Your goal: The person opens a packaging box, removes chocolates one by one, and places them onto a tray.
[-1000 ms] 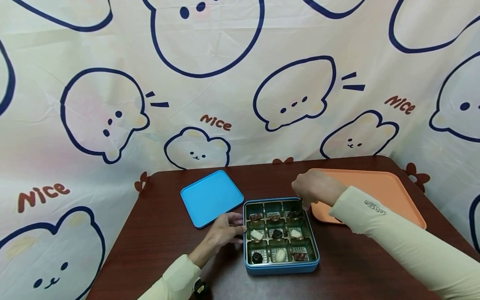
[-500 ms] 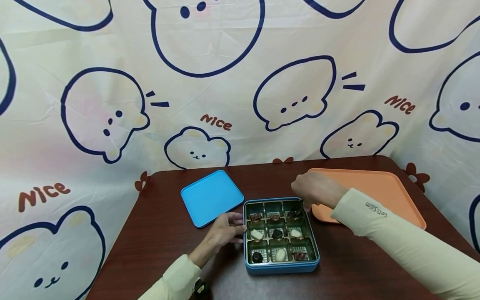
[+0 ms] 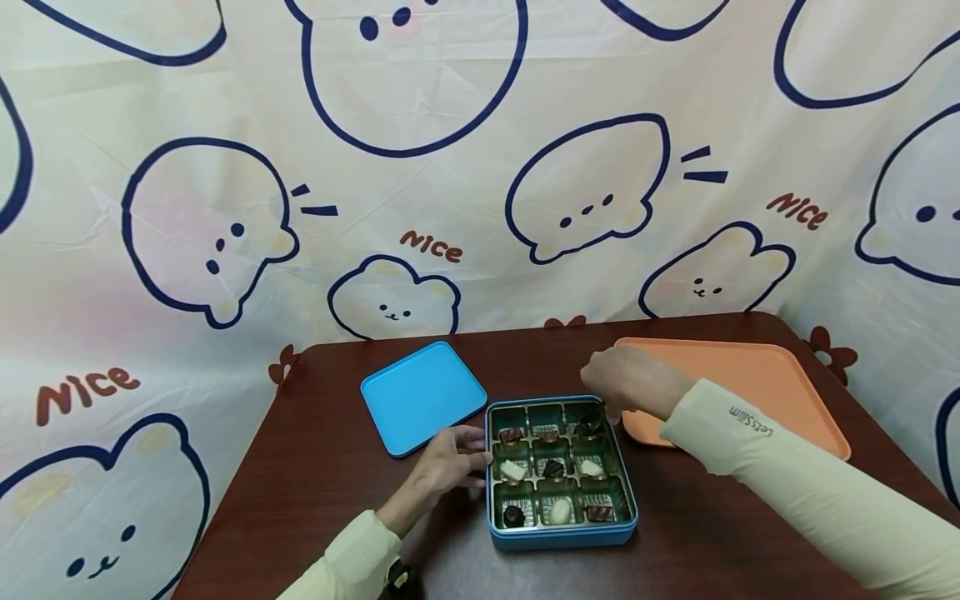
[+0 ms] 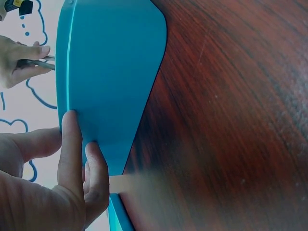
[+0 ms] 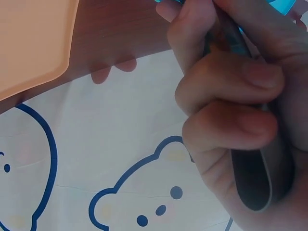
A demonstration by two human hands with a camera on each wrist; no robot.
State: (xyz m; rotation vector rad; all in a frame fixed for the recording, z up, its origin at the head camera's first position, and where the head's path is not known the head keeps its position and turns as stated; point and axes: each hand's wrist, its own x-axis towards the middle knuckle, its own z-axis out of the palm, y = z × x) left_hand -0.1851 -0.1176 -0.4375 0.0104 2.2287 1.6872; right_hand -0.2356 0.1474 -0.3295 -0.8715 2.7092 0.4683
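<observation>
A blue tin (image 3: 561, 537) holds a gold tray divided into small compartments with chocolates in them. Its back right compartment has a dark chocolate (image 3: 587, 426). Fingertips of the left hand (image 3: 446, 461) touch the tin's left side; the left wrist view shows these fingers nearly straight along the blue wall (image 4: 110, 82). At the back right corner, the right hand (image 3: 633, 379) grips metal tongs (image 5: 281, 159), whose rounded end shows below the curled fingers in the right wrist view. Two thin prongs (image 4: 44, 64) reach behind the tin's rim in the left wrist view, which hides their tips.
A blue lid (image 3: 423, 396) lies on the brown table (image 3: 300, 500) behind the left hand. To the right, an orange tray (image 3: 738, 375) sits partly under the right forearm. A printed cloth (image 3: 480, 208) hangs behind the table.
</observation>
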